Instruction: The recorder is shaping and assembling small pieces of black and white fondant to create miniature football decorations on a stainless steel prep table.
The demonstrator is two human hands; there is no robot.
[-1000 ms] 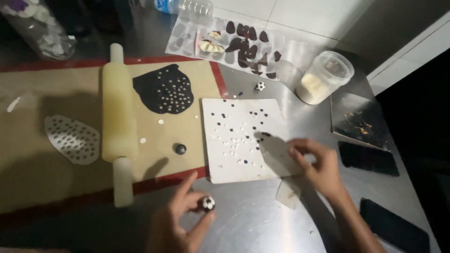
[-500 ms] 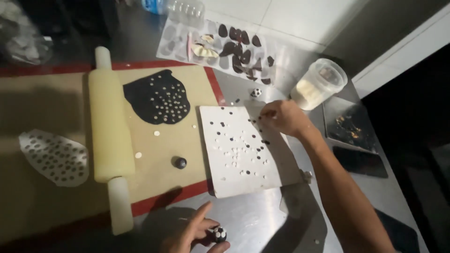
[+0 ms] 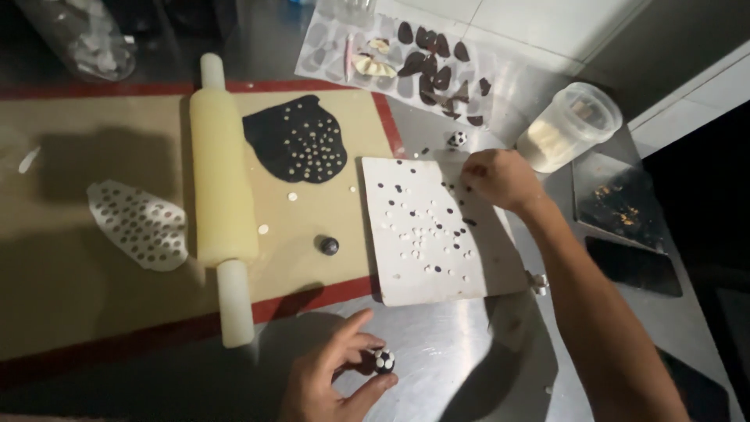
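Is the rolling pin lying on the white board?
No, the rolling pin lies on the tan mat, left of the white board.

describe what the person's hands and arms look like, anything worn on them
Both are bare. The right hand and its forearm show no sleeve, glove, watch or ring. The left hand is also ungloved, with no ring visible; its wrist is cut off by the frame edge.

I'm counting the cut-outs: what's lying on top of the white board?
On the white board lie scattered small black and white dots. The right hand rests over its upper right corner, so anything beneath it is hidden.
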